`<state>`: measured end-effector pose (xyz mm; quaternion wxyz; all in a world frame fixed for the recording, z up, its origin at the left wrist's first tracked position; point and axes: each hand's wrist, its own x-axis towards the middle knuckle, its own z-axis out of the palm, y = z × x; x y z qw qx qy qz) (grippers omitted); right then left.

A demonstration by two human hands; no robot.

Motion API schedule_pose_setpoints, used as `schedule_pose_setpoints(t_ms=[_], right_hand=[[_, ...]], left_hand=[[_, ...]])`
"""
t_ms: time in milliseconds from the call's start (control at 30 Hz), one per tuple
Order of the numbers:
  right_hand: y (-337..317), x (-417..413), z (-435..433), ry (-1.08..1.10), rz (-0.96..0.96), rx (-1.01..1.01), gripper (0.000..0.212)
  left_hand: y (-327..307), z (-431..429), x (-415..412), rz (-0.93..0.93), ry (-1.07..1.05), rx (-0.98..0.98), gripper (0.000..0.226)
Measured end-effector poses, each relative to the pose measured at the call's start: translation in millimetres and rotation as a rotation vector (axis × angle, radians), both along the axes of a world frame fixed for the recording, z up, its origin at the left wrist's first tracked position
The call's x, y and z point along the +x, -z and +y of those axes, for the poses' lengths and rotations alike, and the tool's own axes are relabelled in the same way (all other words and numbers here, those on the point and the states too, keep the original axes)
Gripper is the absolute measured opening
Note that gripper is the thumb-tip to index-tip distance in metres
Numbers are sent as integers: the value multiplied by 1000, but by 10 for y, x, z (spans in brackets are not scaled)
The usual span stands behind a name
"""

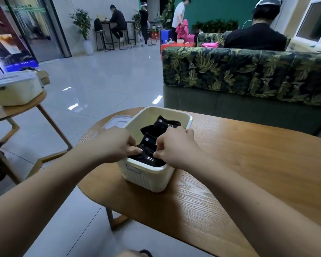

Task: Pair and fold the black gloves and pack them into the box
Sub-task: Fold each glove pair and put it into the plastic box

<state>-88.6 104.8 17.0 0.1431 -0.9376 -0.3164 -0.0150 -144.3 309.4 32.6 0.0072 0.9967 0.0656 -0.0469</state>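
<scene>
A cream plastic box (148, 175) stands on the round wooden table (248, 164), near its left side. Inside lie folded black gloves with white "5.11" print; one bundle (161, 125) is at the far end, another (149, 140) in the middle. The nearest folded pair (148, 157) rests at the box's front rim. My left hand (115, 143) pinches its left edge with thumb and fingers. My right hand (174, 145) pinches its right edge. Both hands reach over the box's near end.
The box's translucent lid (117, 122) lies on the table just left of the box. A second table with a closed cream box (15, 88) stands at the left. A leaf-patterned sofa (248, 76) backs the table. Several people are farther off.
</scene>
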Motion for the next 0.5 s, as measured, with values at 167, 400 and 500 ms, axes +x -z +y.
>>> schedule_pose_setpoints(t_ms=[167,400,500], right_hand=[[14,35,-23,-16,-13,91,16],[53,318,-339,-60,-157,388,15],[102,458,-534,-103,-188,311,18]], left_hand=[[-6,-4,-24,-115,-23,-89,31],[-52,37,-337,-461,-65,-394,23],[13,-16,-496,-494,-43,-421,26]])
